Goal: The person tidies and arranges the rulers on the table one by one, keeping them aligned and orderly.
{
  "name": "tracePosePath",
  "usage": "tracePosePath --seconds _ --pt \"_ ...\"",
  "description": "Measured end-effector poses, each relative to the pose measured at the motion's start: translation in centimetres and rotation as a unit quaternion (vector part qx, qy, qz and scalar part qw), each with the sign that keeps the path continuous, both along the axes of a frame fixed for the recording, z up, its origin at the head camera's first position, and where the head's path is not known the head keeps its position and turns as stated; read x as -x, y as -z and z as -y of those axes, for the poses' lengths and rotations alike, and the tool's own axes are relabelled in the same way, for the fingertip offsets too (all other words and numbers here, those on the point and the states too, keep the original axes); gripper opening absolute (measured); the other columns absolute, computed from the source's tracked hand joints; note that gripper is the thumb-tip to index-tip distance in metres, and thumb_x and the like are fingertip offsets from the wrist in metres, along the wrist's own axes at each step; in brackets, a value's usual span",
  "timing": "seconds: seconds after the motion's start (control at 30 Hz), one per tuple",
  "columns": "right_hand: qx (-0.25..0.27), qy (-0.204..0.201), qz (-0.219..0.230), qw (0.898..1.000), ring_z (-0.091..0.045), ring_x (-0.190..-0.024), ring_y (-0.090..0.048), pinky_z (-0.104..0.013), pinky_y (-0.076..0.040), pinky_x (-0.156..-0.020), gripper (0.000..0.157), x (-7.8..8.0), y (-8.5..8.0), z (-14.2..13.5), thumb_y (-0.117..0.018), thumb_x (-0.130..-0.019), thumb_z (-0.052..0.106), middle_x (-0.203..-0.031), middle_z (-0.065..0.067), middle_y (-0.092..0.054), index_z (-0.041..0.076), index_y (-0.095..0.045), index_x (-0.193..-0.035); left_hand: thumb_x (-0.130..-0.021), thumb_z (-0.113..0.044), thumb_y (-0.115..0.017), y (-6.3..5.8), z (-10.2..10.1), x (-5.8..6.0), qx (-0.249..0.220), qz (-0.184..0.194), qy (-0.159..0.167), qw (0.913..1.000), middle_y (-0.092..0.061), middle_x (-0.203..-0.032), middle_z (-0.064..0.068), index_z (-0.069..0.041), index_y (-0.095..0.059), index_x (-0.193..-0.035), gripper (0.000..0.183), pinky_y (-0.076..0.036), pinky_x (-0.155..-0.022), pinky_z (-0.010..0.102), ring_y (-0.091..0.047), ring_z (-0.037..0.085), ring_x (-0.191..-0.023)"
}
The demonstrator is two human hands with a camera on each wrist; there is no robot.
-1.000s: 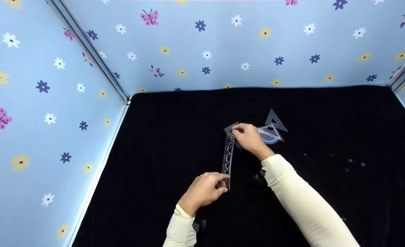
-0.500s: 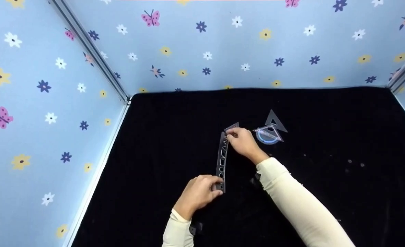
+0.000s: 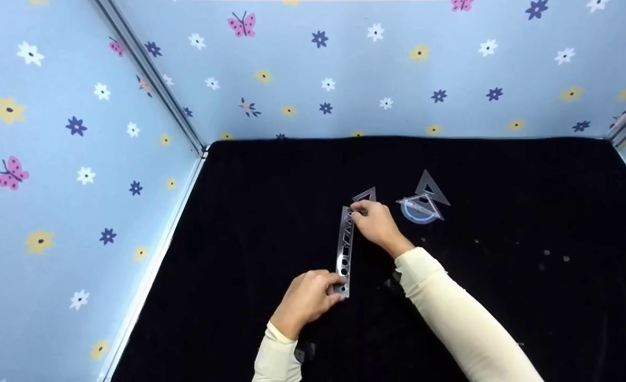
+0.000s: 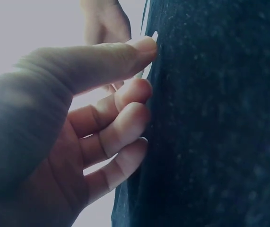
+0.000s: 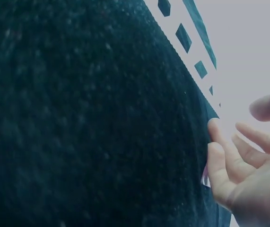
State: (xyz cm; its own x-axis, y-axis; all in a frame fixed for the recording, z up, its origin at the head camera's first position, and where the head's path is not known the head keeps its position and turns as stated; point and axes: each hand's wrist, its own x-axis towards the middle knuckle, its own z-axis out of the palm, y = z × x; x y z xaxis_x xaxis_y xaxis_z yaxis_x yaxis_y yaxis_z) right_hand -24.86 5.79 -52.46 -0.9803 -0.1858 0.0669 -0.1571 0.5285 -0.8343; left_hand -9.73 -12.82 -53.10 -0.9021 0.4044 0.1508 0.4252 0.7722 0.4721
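A clear ruler (image 3: 344, 249) with cut-out shapes lies lengthwise away from me on the black cloth. My left hand (image 3: 307, 297) pinches its near end between thumb and index finger; in the left wrist view the other fingers (image 4: 125, 125) are bent below the thumb. At the ruler's far end is my right hand (image 3: 376, 223), its fingertips by the edge. In the right wrist view its thumb (image 5: 267, 108) stands apart from the fingers (image 5: 217, 161). Just beyond this hand lies a small clear set square (image 3: 369, 193), partly hidden by the fingers.
To the right lie a protractor (image 3: 418, 212) with a blue arc, a set square overlapping it, and another set square (image 3: 429, 187) above. Black cloth (image 3: 270, 201) covers the table. Flower-patterned panels (image 3: 339, 69) enclose the back and left.
Both hands have shifted left with the ruler, which has come away from the small set square. The ruler now looks straighter and flatter. The set squares and protractor at the right stayed put.
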Motion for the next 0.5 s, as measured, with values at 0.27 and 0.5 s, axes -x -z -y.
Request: tracePosePath --seconds 0.27,0.5 --pt "-0.02 0.005 0.005 1.0 -0.022 -0.095 -0.065 -0.039 -0.05 -0.089 0.028 0.06 0.36 -0.08 -0.063 -0.09 0.013 -0.108 -0.007 -0.073 0.005 -0.074 -0.114 -0.08 -0.025 -0.084 0.13 0.1 0.07 0.0 -0.004 0.003 1.0 -0.061 -0.076 -0.012 -0.022 -0.077 -0.102 0.023 -0.05 -0.064 0.026 -0.054 0.0 -0.065" --pt "-0.032 -0.027 0.02 0.999 -0.023 -0.105 -0.065 -0.041 -0.049 -0.095 0.033 0.23 0.57 -0.34 -0.063 -0.092 0.013 -0.12 -0.008 -0.071 0.005 -0.07 -0.123 -0.081 -0.026 -0.083 0.2 0.41 -0.08 0.006 -0.006 -0.003 1.0 -0.061 -0.077 -0.013 -0.021 -0.077 -0.104 0.024 -0.051 -0.065 0.029 -0.055 0.002 -0.066"
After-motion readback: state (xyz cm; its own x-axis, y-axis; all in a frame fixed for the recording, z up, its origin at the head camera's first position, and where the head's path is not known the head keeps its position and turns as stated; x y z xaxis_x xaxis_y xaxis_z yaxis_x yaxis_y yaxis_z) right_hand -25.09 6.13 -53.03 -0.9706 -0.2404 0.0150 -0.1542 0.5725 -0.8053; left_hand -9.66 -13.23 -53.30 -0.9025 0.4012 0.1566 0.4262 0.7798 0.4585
